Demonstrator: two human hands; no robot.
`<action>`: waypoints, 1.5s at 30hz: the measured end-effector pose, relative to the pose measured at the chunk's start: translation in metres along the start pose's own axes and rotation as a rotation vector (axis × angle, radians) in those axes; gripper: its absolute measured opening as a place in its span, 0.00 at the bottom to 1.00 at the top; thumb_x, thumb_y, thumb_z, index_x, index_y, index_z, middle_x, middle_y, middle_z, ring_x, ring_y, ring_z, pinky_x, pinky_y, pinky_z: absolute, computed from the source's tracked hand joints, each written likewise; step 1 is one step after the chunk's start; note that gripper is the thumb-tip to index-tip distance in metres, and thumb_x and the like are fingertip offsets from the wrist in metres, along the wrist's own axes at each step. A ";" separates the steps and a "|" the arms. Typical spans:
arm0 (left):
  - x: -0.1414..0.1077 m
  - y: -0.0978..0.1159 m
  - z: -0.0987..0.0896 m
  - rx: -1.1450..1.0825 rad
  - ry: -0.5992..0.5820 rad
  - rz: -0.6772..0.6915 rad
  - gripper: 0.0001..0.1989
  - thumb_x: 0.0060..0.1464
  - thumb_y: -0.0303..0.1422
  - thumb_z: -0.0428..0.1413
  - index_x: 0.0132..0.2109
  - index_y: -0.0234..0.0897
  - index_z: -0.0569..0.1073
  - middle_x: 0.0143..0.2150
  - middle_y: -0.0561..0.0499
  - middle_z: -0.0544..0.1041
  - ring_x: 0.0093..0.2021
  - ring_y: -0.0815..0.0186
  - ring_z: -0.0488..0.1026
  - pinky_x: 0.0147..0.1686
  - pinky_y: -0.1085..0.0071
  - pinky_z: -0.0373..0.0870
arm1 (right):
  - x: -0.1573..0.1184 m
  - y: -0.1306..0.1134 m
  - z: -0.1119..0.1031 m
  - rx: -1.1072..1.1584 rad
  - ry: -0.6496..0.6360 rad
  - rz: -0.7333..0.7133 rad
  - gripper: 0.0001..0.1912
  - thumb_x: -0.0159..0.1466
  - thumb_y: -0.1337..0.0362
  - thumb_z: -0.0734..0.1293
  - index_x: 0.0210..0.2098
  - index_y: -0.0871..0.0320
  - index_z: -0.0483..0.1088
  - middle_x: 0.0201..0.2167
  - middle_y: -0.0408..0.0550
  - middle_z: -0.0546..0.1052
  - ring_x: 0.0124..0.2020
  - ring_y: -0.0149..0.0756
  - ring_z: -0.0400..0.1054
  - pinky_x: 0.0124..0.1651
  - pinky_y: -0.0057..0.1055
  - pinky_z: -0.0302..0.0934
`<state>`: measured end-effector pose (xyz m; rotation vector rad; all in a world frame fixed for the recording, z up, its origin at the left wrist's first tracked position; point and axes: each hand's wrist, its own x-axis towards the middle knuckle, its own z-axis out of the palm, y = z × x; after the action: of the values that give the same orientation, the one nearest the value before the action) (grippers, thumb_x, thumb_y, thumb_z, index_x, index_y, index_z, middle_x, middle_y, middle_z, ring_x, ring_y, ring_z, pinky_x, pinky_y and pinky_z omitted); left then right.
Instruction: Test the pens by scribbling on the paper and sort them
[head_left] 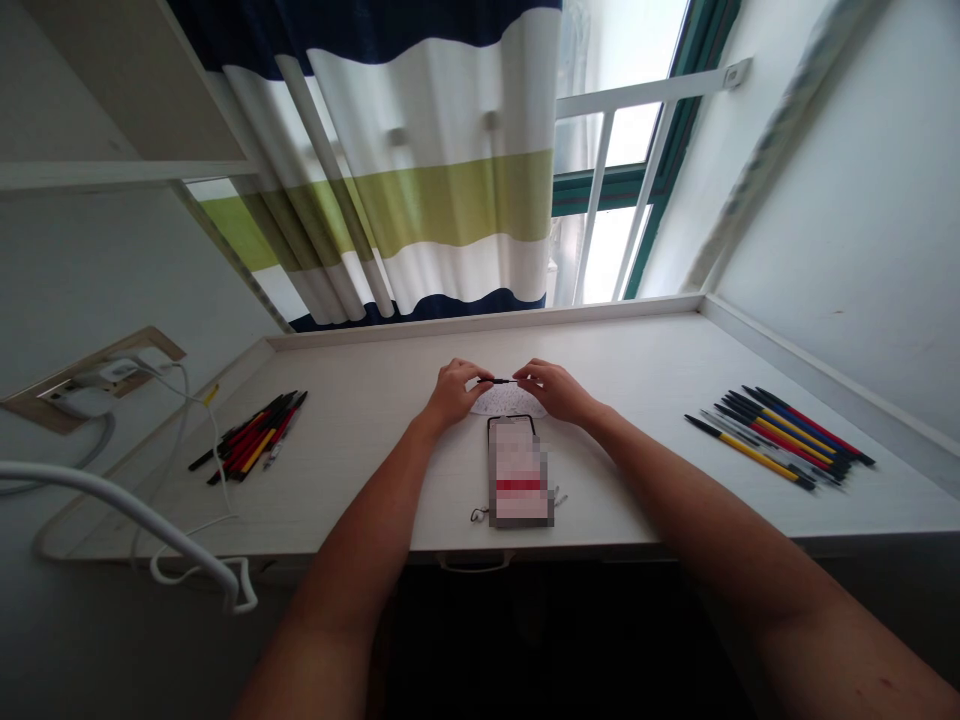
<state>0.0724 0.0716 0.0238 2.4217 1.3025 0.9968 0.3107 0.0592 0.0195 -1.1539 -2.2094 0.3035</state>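
Observation:
Between my two hands a thin black pen part [495, 380] is held level above a patterned white sheet [506, 401]. My left hand [453, 392] pinches its left end between thumb and fingers. At the other end, my right hand [553, 388] has its fingers closed on the thin, pale tip. Just below the sheet lies a phone [517, 470] with its screen up, partly blurred out. To the left is a loose pile of black, red and yellow pen parts [251, 435]. Several pens [780, 438] in yellow, red, blue and black lie slantwise on the right.
The white desk [360, 390] has a raised rim at the back and sides. White cables [217, 450] run from a wall socket [97, 380] over its left edge. A thick white curved tube [150, 515] crosses the lower left. Behind the desk hangs a striped curtain [450, 200].

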 end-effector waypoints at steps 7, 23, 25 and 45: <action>-0.001 0.010 0.007 -0.091 0.034 0.091 0.06 0.61 0.33 0.62 0.44 0.41 0.82 0.42 0.47 0.84 0.48 0.55 0.76 0.54 0.54 0.69 | -0.003 -0.001 -0.006 0.050 -0.007 -0.119 0.14 0.70 0.65 0.64 0.50 0.57 0.80 0.46 0.56 0.77 0.42 0.44 0.76 0.47 0.42 0.72; -0.003 0.011 0.013 -0.285 0.046 0.001 0.05 0.60 0.32 0.62 0.43 0.41 0.82 0.43 0.48 0.85 0.45 0.59 0.80 0.52 0.59 0.75 | -0.005 -0.001 -0.013 -0.162 0.012 -0.041 0.18 0.67 0.54 0.70 0.54 0.54 0.73 0.54 0.57 0.78 0.55 0.53 0.72 0.57 0.51 0.65; -0.004 0.011 0.013 -0.312 0.050 -0.009 0.06 0.60 0.32 0.62 0.43 0.40 0.82 0.43 0.48 0.85 0.45 0.59 0.80 0.52 0.60 0.75 | -0.006 -0.002 -0.014 -0.220 -0.035 -0.056 0.11 0.71 0.57 0.64 0.46 0.54 0.76 0.50 0.56 0.80 0.55 0.53 0.71 0.61 0.54 0.60; -0.004 0.013 0.013 -0.427 0.088 -0.050 0.07 0.58 0.36 0.64 0.42 0.39 0.83 0.43 0.46 0.85 0.45 0.58 0.81 0.53 0.57 0.75 | -0.005 -0.007 -0.015 -0.207 0.018 -0.110 0.13 0.74 0.55 0.61 0.42 0.54 0.75 0.45 0.55 0.81 0.49 0.50 0.73 0.64 0.54 0.52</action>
<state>0.0876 0.0626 0.0183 2.0353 1.0392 1.2339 0.3179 0.0501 0.0325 -1.1308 -2.3194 0.0184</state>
